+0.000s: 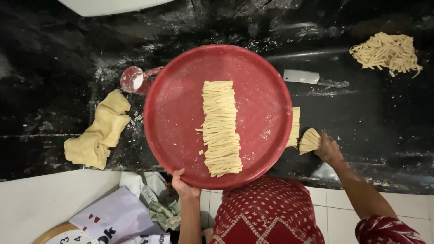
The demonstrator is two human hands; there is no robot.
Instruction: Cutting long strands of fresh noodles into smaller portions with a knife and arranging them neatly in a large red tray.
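A large round red tray (257,95) is held over the dark floured counter, with a long stack of cut noodle strips (220,129) down its middle. My left hand (184,185) grips the tray's near rim. To the right of the tray, my right hand (327,149) is closed on a small fanned bundle of noodle strips (309,141) on the counter. More cut strips (294,127) lie just behind the tray's right edge, partly hidden by it.
A folded sheet of dough (97,131) lies at the left beside a small red cup of flour (134,79). A cleaver (313,78) rests behind the tray, and a loose noodle heap (386,52) sits at the far right. Crumpled paper (135,203) lies below the counter edge.
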